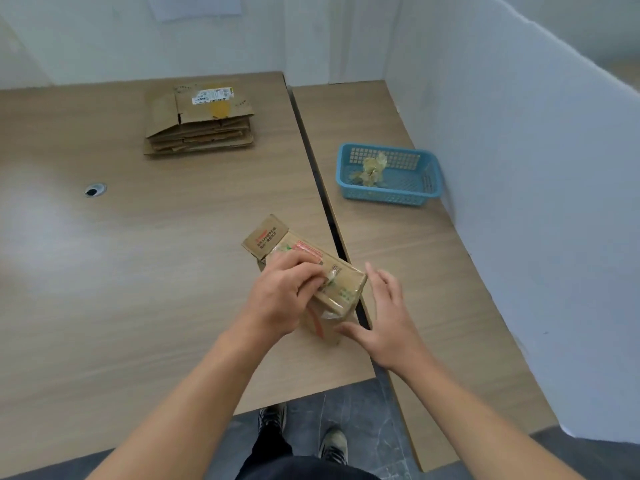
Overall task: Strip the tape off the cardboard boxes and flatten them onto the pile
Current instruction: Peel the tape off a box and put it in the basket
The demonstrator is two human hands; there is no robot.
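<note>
A small cardboard box with red and green print stands near the table's front right edge, one flap open at its far end. Clear tape runs across its top. My left hand lies on the box and pinches a loose bit of that tape between thumb and fingers. My right hand is beside the box's near right corner, fingers spread and straight, thumb touching the box's lower end. A pile of flattened boxes lies at the back of the table.
A blue plastic basket holding crumpled tape sits on the right-hand table by the white partition. A dark gap separates the two tables. A cable hole is at the left. My feet show below the table edge.
</note>
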